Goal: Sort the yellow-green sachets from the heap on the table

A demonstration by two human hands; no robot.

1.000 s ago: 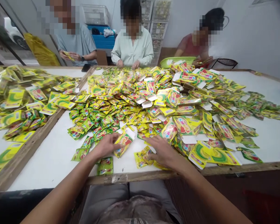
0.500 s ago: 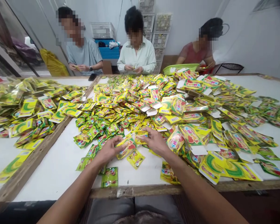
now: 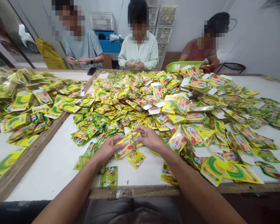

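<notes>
My left hand (image 3: 108,147) grips a yellow-green printed packet (image 3: 126,148) just above the white table (image 3: 58,161). My right hand (image 3: 149,137) meets it from the right, fingers pinched on a small yellow sachet (image 3: 137,135) at the packet's upper end. A small yellow sachet (image 3: 136,158) lies on the table right under the packet. A green sachet (image 3: 109,176) lies near the front edge, and another sachet (image 3: 167,175) lies beside my right forearm.
A large heap of yellow-green packets and sachets (image 3: 168,102) covers the table beyond my hands. A wooden strip (image 3: 32,149) separates a left table with more packets (image 3: 21,102). Three people sit at the far side handling sachets; a green basket (image 3: 184,65) stands there.
My right hand left the table's front edge, lifted a small sachet and came to the packet in my left hand. A sachet dropped onto the table below the packet.
</notes>
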